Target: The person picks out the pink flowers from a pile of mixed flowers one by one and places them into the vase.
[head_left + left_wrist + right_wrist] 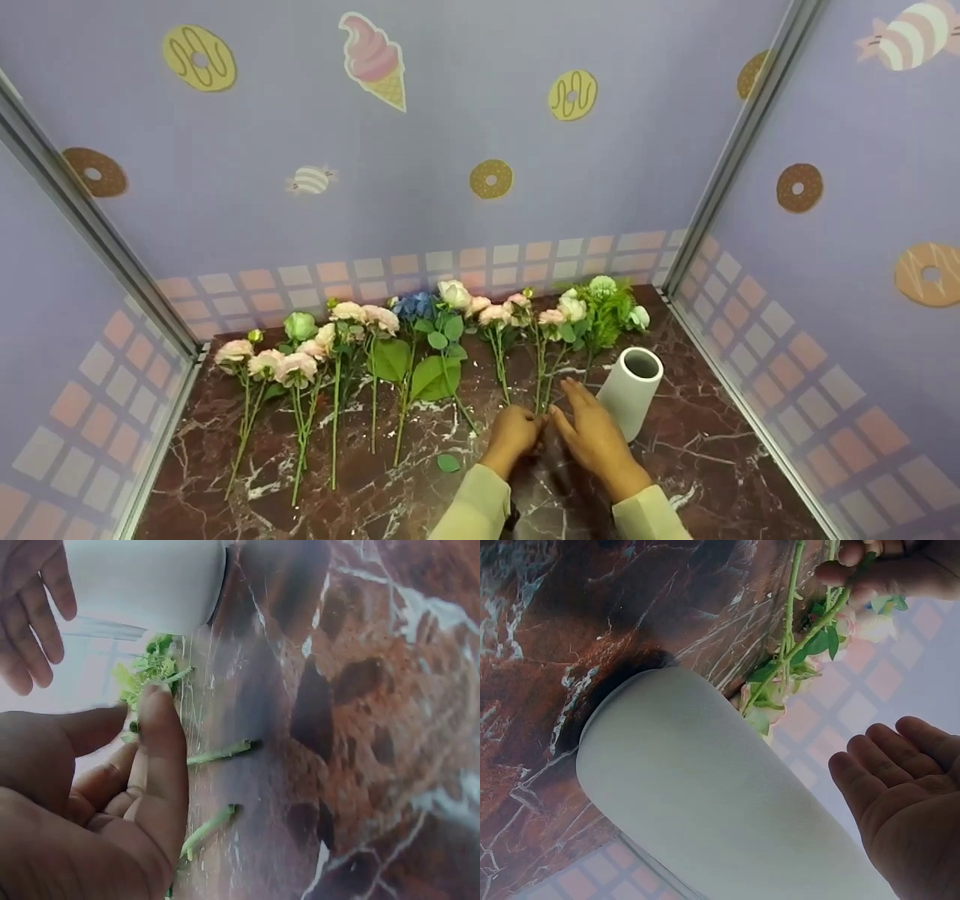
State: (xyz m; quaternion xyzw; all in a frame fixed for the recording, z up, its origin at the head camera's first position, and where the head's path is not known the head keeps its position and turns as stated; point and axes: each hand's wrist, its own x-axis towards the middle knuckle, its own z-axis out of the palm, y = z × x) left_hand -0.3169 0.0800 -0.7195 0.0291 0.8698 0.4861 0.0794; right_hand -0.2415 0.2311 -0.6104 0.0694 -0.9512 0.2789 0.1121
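Observation:
My left hand [516, 433] pinches the lower end of a green flower stem [826, 615] between thumb and fingers, low over the table. That stem runs toward pale pink and white artificial flowers [562, 311]; which bloom it carries I cannot tell. Just to its right, my right hand [598, 439] holds nothing, its fingers extended in the right wrist view. Beside the right hand stands a white vase [628, 401], upright, with nothing seen in its mouth. Further stem ends [214, 829] lie near the left hand in the left wrist view.
Pink, white, green and blue artificial flowers [296, 367] lie in a row along the back of the dark marbled table [375, 487]. A loose green leaf [448, 463] is left of my left hand. Patterned purple walls [450, 225] enclose the back and sides.

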